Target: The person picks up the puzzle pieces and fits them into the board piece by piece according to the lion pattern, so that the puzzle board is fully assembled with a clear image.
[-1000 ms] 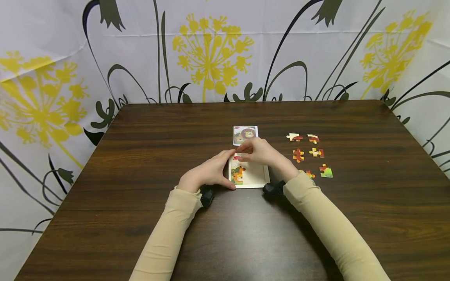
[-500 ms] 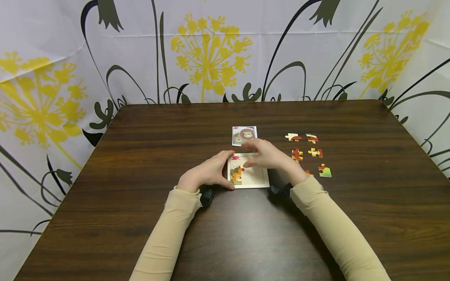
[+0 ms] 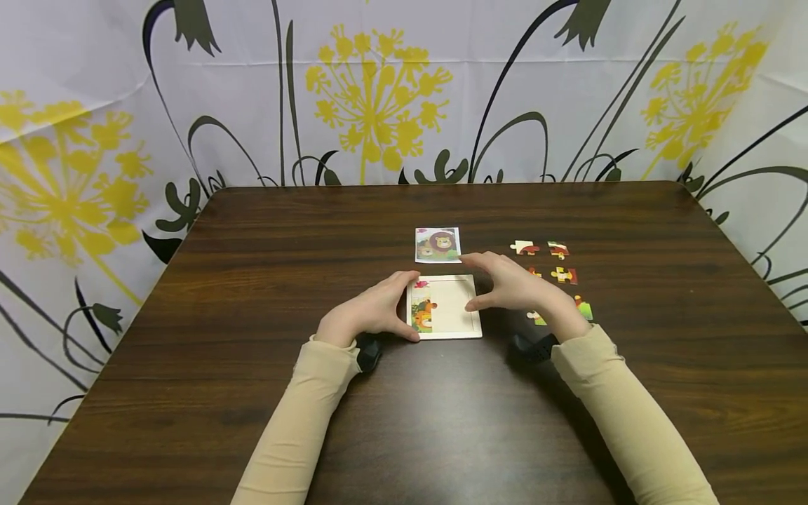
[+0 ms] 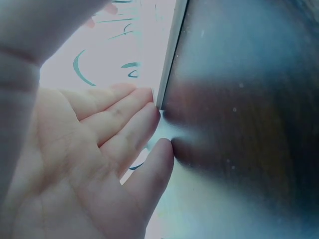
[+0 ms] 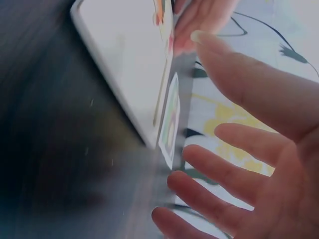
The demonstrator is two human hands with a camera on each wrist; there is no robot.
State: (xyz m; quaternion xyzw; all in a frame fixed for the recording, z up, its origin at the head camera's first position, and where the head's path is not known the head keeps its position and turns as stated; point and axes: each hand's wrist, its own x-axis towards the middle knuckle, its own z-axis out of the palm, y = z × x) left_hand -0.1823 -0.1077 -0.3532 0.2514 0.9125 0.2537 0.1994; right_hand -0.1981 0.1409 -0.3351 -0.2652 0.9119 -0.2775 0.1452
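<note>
Cream, square, flat-rimmed puzzle tray, mid brown wood-grain counter: probably light, stiff; hold by 2 opposite rims. Left hand: fingers extended, touching left rim. Right hand: fingers spread, empty. Red-yellow knobbed jigsaw pieces, right: likely thin; pinch edges.

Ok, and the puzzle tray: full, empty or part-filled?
Part-filled: in the head view, the tray holds puzzle pieces along its left side, while the rest shows bare.
</note>
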